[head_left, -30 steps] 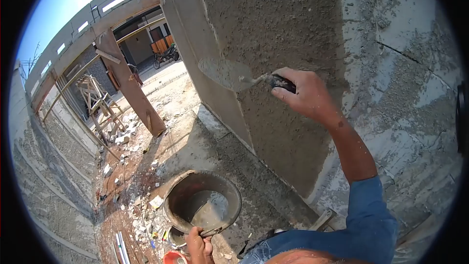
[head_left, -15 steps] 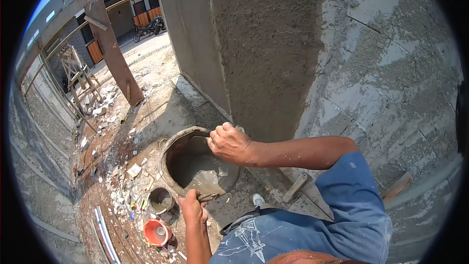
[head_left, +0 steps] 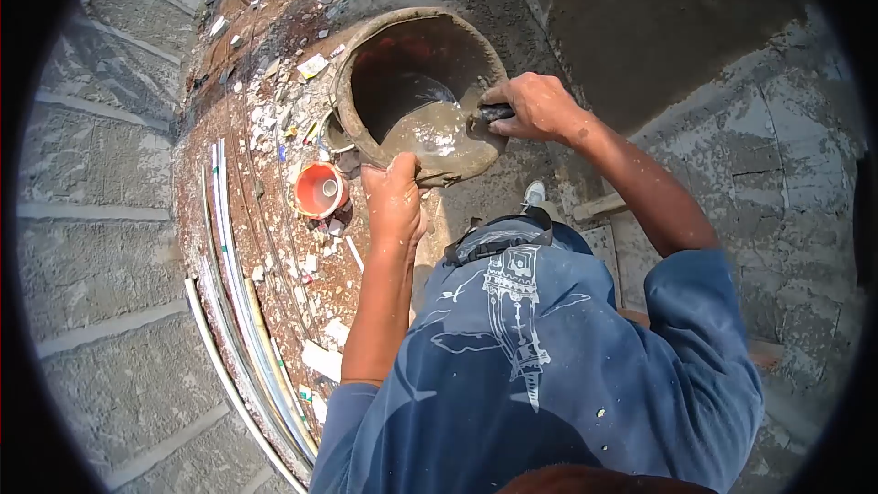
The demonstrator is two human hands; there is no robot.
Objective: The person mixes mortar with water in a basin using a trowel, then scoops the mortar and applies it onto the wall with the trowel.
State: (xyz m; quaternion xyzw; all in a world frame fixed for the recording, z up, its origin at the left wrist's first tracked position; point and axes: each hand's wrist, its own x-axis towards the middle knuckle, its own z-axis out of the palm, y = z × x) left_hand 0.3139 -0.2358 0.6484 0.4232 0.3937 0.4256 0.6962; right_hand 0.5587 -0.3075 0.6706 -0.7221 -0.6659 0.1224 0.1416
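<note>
A mortar-caked bucket (head_left: 352, 123) is tilted toward me, with wet grey mortar (head_left: 430, 133) pooled along its near side. My left hand (head_left: 391, 201) is closed on its near rim, thumb on top. At the right side of the bucket, my right hand (head_left: 535, 108) is wrapped around the dark handle (head_left: 497, 112) of what looks like a trowel. I cannot make out its blade. A smaller bucket (head_left: 337, 133) is partly hidden behind the big one's left side. The red-orange pail (head_left: 320, 190) stands left of my left hand, with a small pale round thing inside.
Long thin pipes (head_left: 233, 284) lie on the ground at the left, among broken white rubble (head_left: 311, 66). A block wall (head_left: 768, 155) with patchy mortar rises at the right, beside a darker plastered face (head_left: 668, 27). My shoe (head_left: 534, 192) shows below the bucket.
My view has tipped down and left. My right hand has shifted from over the rim to the bucket's right side. The left hand keeps its hold on the rim.
</note>
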